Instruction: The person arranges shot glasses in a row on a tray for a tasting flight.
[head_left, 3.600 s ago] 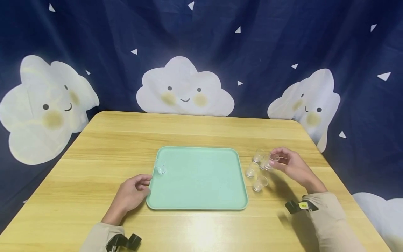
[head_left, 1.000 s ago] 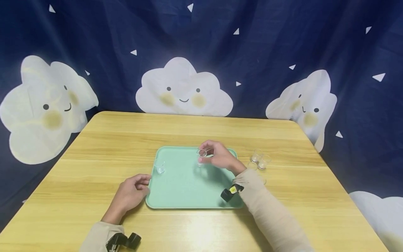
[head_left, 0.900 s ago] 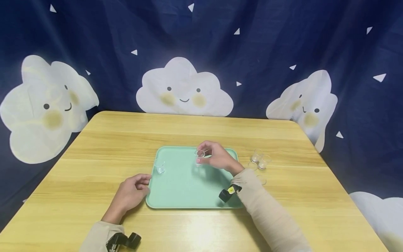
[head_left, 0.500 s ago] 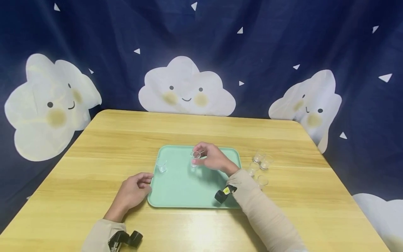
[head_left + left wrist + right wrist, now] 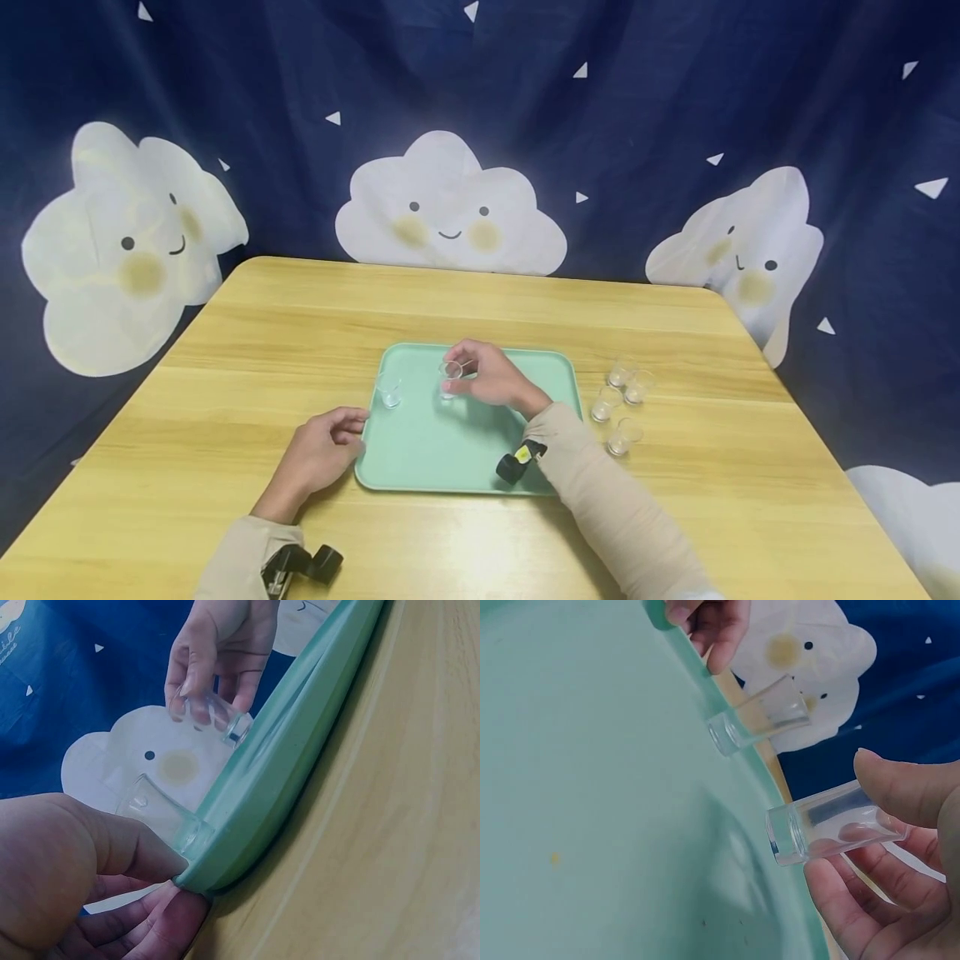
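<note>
A clear shot glass [image 5: 449, 387] is held upright by my right hand [image 5: 489, 377] above the back left part of the green tray [image 5: 435, 458]. In the right wrist view, thumb and fingers pinch that glass [image 5: 832, 821] around its sides, with its base just over the tray surface. Another shot glass [image 5: 389, 393] stands on the tray near its left edge. My left hand [image 5: 318, 450] is at the tray's left side. The left wrist view shows its thumb and fingers pinching the tray rim [image 5: 247, 825].
Several more clear shot glasses [image 5: 622, 437] stand grouped on the wooden table [image 5: 697, 500], right of the tray. A dark blue curtain [image 5: 630, 108] with cloud faces hangs behind the table's far edge.
My right hand has carried a shot glass from the group on the right, leftward over the tray, closer to the glass standing there. The left hand has stayed at the rim.
</note>
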A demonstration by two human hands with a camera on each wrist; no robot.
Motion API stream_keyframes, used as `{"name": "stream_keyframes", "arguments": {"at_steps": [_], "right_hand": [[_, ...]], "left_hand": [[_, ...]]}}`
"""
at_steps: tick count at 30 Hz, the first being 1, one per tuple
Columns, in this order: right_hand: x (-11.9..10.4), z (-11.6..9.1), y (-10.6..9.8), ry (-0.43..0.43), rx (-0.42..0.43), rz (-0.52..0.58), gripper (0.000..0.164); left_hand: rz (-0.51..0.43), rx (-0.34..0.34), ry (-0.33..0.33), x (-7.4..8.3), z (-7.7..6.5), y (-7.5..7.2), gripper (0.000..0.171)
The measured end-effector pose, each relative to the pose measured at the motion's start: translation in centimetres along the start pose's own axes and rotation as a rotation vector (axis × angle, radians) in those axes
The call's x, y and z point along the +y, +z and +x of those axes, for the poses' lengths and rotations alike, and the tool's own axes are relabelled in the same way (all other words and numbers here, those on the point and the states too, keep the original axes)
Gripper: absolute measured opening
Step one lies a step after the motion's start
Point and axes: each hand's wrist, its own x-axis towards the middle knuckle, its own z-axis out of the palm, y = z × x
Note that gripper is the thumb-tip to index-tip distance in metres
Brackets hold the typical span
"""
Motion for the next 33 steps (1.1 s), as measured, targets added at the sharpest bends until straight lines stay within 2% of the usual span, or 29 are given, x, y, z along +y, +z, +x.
{"name": "stream_keyframes", "arguments": {"at_steps": [9,18,33], "right_hand": [[0.1,1.0,1.2,-0.007,-0.011,0.005,0.034],[0.0,1.4,2.3,0.022,-0.021,-0.027,0.036],[-0.6,1.6,3.1,0.023,-0.019,-0.081,0.036]], "left_hand": [[0.001,0.0,-0.001,0.3,-0.1,-0.1,0.038],[0.0,-0.007,-0.01,0.3,-0.2,-0.2,0.037],[0.014,-0.002,0.009,0.4,-0.1,-0.2,0.037]]}}
